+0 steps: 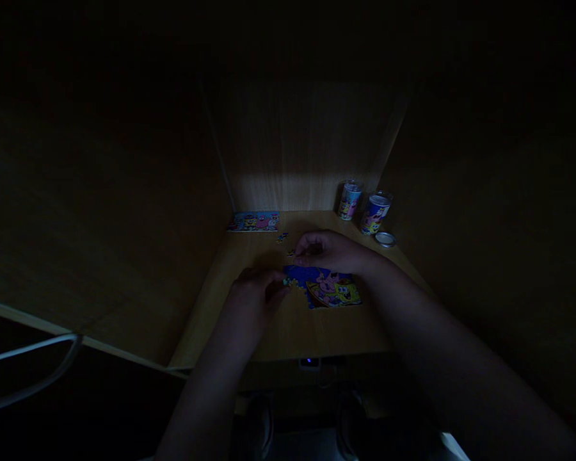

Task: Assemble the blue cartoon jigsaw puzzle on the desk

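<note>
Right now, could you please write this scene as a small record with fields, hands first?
Left hand: fingertips at the ragged left part of the puzzle; grip unclear
Right hand: over the puzzle's far edge, thumb and fingertips close together; whether they hold a piece is unclear
Puzzle: partly joined, blue background, yellow and pink characters
Loose pieces: beyond the puzzle, on the wooden surface
Picture panel: far left corner
Two cans: upright, far right
Round lid: flat, beside the nearer can
Light: very dim
</note>
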Tool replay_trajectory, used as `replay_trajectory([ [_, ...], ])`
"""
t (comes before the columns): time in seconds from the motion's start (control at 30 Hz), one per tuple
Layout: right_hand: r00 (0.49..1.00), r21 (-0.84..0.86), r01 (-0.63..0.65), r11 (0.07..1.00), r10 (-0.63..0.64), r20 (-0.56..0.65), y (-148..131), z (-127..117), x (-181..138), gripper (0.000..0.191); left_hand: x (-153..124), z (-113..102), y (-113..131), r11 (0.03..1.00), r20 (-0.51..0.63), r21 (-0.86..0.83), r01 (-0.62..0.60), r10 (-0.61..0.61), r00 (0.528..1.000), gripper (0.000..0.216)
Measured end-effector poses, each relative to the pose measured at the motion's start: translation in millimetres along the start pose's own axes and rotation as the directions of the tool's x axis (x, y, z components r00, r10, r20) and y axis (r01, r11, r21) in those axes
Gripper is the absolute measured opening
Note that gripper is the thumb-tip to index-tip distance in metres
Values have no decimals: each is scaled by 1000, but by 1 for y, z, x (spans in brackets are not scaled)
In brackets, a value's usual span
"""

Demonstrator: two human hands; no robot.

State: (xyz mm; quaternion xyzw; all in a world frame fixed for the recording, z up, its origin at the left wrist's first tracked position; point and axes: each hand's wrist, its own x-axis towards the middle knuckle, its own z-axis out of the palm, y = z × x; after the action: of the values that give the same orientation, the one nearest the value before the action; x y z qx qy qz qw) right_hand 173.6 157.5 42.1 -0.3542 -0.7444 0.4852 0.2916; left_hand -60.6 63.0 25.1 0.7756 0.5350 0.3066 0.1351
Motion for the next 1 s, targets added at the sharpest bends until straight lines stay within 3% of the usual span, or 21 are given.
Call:
replay_trajectory([
  [0.27, 998, -122, 12, 993, -19, -55, 3, 0, 0, 18, 1, -2, 2, 997, 38, 69, 36, -39, 998, 10],
  [0.53, 997, -142, 27, 990, -36, -63, 5, 0, 1, 25, 0, 2, 2, 995, 23, 98, -2, 0, 1000, 13],
  [0.77, 995, -224, 39, 974, -58, -80, 4, 1, -1, 15, -1, 3, 2, 995, 0, 84, -46, 46, 999, 9],
  [1.0, 993, -255, 56, 965, -80, -85, 10, 0, 0, 18, -1, 3, 4, 994, -8, 104, -42, 43, 999, 10],
])
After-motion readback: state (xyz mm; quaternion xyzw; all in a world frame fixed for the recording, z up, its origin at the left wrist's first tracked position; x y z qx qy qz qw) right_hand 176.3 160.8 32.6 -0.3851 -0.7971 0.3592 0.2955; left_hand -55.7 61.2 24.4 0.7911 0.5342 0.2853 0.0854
